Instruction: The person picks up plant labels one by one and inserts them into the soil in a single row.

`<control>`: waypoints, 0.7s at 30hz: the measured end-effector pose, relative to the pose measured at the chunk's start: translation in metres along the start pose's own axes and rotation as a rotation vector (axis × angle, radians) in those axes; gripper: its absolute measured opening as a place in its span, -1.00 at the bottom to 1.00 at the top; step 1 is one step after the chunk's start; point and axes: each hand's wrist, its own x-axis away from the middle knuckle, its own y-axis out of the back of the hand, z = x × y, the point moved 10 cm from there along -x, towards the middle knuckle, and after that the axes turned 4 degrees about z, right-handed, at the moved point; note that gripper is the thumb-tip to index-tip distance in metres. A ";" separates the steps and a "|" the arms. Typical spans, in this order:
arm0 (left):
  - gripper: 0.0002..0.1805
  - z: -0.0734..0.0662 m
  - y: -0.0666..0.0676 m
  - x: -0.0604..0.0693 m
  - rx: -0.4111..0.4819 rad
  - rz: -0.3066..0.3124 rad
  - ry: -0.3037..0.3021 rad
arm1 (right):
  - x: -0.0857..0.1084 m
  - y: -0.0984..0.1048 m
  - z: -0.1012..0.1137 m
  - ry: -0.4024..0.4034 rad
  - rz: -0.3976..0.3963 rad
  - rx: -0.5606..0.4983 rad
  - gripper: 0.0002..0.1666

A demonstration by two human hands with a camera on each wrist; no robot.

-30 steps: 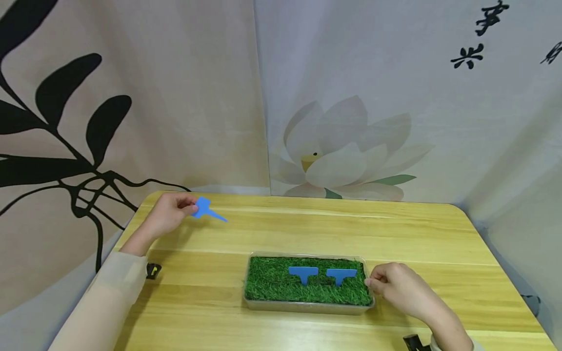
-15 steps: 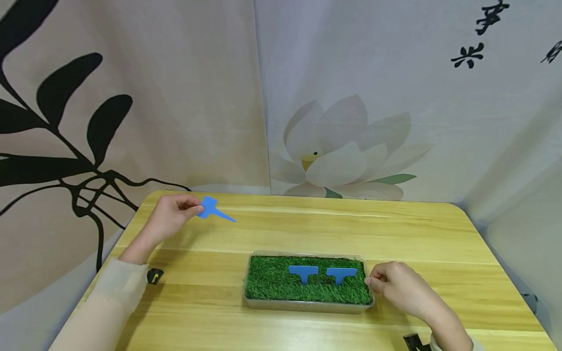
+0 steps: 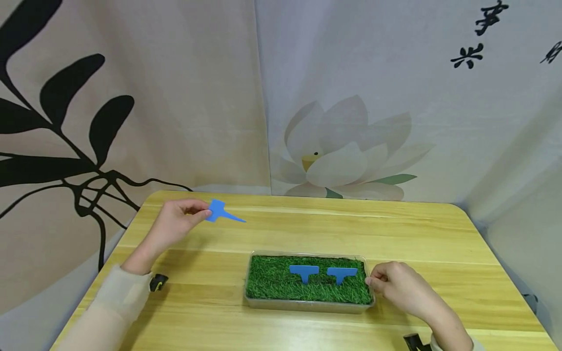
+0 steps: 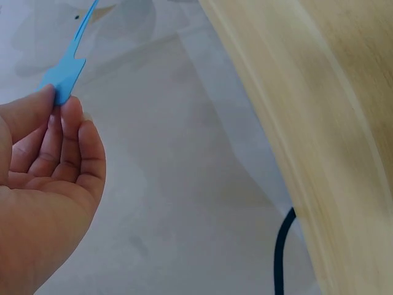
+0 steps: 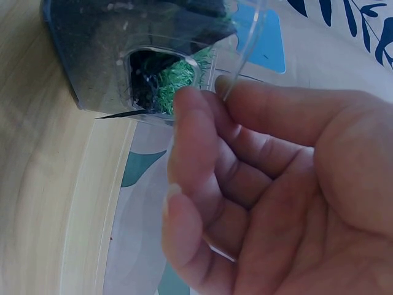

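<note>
Between thumb and forefinger my left hand (image 3: pixel 173 224) pinches the wide head of a blue T-shaped plant label (image 3: pixel 216 210), held above the table's back left. Its pointed stem aims right, and the left wrist view also has the label (image 4: pixel 65 77). On the table stands a clear plastic box (image 3: pixel 307 306) filled with green artificial grass (image 3: pixel 272 278). Two more blue labels, a middle one (image 3: pixel 304 271) and a right one (image 3: pixel 341 273), stand upright in the grass. My right hand (image 3: pixel 401 287) pinches the box's right rim; the right wrist view shows fingertips at that clear wall (image 5: pixel 245 55).
The wooden table (image 3: pixel 210 292) has rounded far corners. Behind it hangs a printed cloth (image 3: pixel 210 97) with black leaves and a pale lotus. A black wrist-camera mount (image 3: pixel 158 282) juts from the left sleeve (image 3: pixel 110 312), and another mount (image 3: pixel 414 342) sits by the right wrist.
My left hand has moved a little to the right with the blue plant label in it. My right hand and the grass-filled box stay where they were.
</note>
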 end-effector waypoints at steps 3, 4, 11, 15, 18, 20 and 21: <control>-0.88 -0.006 -0.003 0.003 0.006 0.009 -0.009 | 0.000 0.000 0.000 0.000 0.000 0.000 -0.71; -0.88 -0.007 -0.004 0.005 0.006 0.013 -0.009 | 0.000 0.000 0.000 -0.001 0.003 -0.003 -0.71; -0.90 -0.015 -0.011 0.010 0.009 0.024 -0.011 | 0.000 -0.001 0.000 -0.008 0.011 -0.015 -0.71; -0.92 -0.020 -0.014 0.013 0.008 0.022 -0.016 | 0.000 0.000 0.000 -0.005 0.009 -0.009 -0.71; -0.92 -0.025 -0.015 0.014 0.005 0.016 -0.030 | 0.000 0.000 0.000 -0.002 0.006 -0.004 -0.71; -0.93 -0.028 -0.015 0.016 0.005 0.013 -0.044 | 0.000 0.000 0.000 0.000 0.004 -0.002 -0.71; -0.93 -0.030 -0.016 0.016 0.009 0.014 -0.055 | 0.000 0.000 0.000 0.000 0.003 -0.001 -0.71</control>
